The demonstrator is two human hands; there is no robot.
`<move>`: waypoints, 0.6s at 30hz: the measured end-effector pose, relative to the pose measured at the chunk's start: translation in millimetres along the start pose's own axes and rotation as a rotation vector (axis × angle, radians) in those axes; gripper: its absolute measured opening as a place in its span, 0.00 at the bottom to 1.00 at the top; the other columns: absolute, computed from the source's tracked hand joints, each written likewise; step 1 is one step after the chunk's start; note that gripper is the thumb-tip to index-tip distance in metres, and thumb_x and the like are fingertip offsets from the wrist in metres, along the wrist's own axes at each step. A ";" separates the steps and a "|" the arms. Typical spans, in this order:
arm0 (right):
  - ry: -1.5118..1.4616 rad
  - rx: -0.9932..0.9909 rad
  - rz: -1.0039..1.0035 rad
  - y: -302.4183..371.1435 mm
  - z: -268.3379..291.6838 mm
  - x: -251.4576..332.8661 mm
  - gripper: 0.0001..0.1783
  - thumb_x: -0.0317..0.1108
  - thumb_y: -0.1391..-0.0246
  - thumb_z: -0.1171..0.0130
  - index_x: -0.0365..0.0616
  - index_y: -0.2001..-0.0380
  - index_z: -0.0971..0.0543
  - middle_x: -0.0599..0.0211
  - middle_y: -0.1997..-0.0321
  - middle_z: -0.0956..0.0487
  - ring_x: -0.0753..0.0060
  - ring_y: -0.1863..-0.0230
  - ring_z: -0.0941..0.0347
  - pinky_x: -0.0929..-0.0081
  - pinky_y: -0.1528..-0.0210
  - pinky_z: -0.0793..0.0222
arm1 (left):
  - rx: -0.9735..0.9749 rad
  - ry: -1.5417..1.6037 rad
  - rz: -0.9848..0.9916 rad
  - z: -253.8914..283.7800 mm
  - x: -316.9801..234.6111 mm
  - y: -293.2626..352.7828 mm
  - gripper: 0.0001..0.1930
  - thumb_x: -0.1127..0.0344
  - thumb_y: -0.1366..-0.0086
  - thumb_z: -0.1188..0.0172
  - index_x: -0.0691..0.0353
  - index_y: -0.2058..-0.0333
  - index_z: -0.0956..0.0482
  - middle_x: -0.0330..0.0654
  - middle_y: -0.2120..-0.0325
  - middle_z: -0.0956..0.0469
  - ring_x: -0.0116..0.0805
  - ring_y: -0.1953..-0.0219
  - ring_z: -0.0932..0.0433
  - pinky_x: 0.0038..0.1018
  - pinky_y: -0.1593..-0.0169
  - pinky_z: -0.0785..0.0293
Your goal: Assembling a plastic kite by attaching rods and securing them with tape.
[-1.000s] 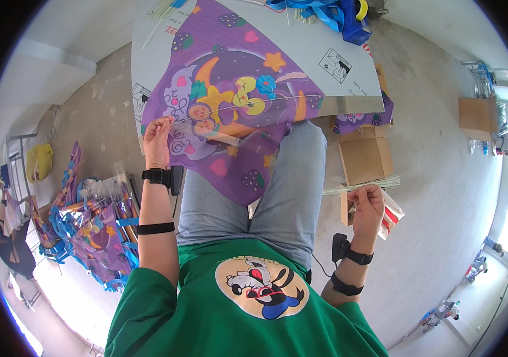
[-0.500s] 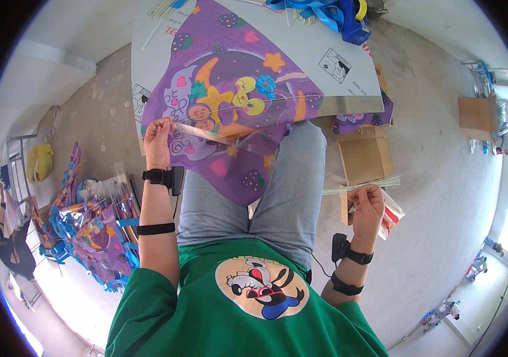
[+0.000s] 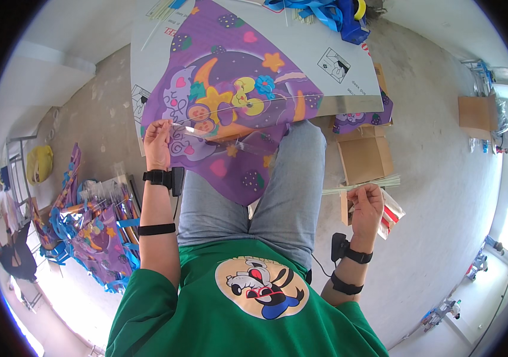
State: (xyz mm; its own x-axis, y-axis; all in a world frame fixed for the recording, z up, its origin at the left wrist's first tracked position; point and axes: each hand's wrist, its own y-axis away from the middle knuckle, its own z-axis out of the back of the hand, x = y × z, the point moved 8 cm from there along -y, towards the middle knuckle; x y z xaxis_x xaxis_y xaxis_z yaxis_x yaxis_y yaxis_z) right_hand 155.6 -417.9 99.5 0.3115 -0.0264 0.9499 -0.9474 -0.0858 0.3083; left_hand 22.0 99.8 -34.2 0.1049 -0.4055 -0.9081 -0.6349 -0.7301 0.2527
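A purple kite (image 3: pixel 230 89) with cartoon prints lies over the board, and its near corner drapes onto my thighs. One thin rod crosses it sideways. My left hand (image 3: pixel 158 143) is closed at its left edge, pinching the end of a narrow clear plastic sleeve (image 3: pixel 203 132) that shines over the kite. Off to the right, beside my knee, my right hand (image 3: pixel 367 205) has thumb and fingertips pressed together at a bundle of thin pale sticks (image 3: pixel 388 182). Whether a stick is between those fingers is hidden.
A white printed board (image 3: pixel 349 89) supports the kite. Blue ribbons (image 3: pixel 310 8) and a blue tape dispenser (image 3: pixel 354 27) sit at its far right. Open cardboard boxes (image 3: pixel 367 157) stand right of my knee. Several bundled kites (image 3: pixel 102 238) are at left, with another person (image 3: pixel 16 253) beyond.
The plastic sleeve at my left hand has shifted slightly, and its bright reflection looks shorter. Both hands stay nearly in place. The person at far left has moved a little.
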 end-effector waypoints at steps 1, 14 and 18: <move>0.000 0.000 0.000 -0.1 0.1 -0.3 0.02 0.26 0.42 0.51 0.39 0.68 0.30 0.64 0.72 0.24 0.75 0.70 0.30 0.78 0.62 0.34 | -0.005 0.009 -0.004 0.7 0.4 0.0 0.04 0.73 0.40 0.42 0.64 0.65 0.24 0.38 0.68 0.21 0.15 0.79 0.40 0.12 0.75 0.46; -0.014 0.007 0.001 -1.2 1.4 -2.4 0.02 0.26 0.42 0.50 0.39 0.68 0.30 0.63 0.73 0.24 0.75 0.70 0.29 0.79 0.62 0.33 | 0.012 -0.053 -0.024 -0.9 -3.0 -0.2 0.03 0.73 0.38 0.44 0.64 0.66 0.25 0.37 0.69 0.22 0.13 0.81 0.42 0.11 0.77 0.49; -0.022 0.000 -0.004 -0.5 0.4 -1.9 0.02 0.26 0.42 0.50 0.39 0.68 0.29 0.64 0.72 0.24 0.75 0.70 0.29 0.79 0.62 0.33 | 0.003 -0.064 -0.040 -1.6 -4.1 -0.8 0.03 0.73 0.38 0.45 0.64 0.66 0.25 0.37 0.69 0.22 0.14 0.80 0.41 0.12 0.76 0.47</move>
State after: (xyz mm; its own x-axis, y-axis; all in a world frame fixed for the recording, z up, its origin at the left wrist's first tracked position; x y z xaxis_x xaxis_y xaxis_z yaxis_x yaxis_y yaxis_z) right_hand 155.5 -418.2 97.6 0.3173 -0.0477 0.9471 -0.9460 -0.0860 0.3126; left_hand 23.3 101.2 -30.1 0.0811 -0.3396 -0.9371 -0.6335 -0.7434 0.2146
